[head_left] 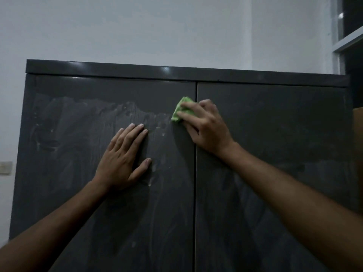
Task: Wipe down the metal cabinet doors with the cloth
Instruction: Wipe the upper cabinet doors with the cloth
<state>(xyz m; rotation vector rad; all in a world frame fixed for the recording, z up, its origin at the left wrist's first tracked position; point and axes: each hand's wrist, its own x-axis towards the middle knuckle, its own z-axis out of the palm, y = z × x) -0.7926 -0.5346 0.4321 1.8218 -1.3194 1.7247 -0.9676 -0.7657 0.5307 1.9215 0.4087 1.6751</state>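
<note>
A dark grey metal cabinet fills the view, with a left door (78,193) and a right door (275,154) meeting at a centre seam. The left door shows pale wet streaks and smears across its upper half. My left hand (123,158) lies flat on the left door, fingers straight and spread. My right hand (204,124) presses a bunched green cloth (181,109) against the upper right corner of the left door, right beside the seam, with its fingers curled over the cloth.
The cabinet's top edge (176,72) runs below a white wall. A wall socket (5,167) sits at the far left. A window frame (345,40) stands at the upper right, and a brown surface (358,134) shows beside the cabinet's right side.
</note>
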